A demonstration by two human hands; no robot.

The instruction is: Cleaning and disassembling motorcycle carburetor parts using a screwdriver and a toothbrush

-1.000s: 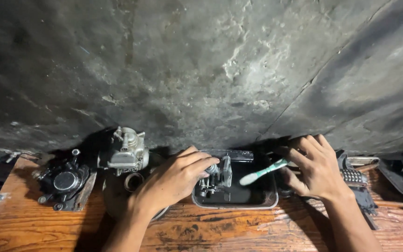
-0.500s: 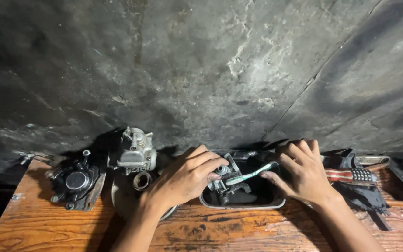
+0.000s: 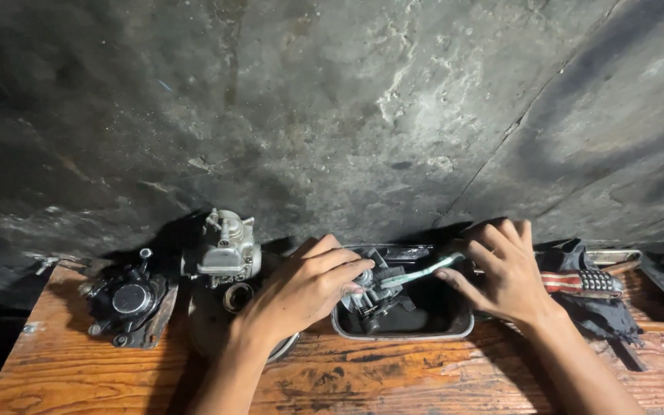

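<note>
Scrubbed a small metal part over a dark tray.
Left hand clamped around the part, right hand pinching a pale green toothbrush against it; risked dropping it with wet fingers.

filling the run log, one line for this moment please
left hand: holds metal part over tray | right hand: toothbrush on part

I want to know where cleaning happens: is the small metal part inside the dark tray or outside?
Inside: the left hand holds the small metal part over the dark rectangular tray, within its rim.
</note>
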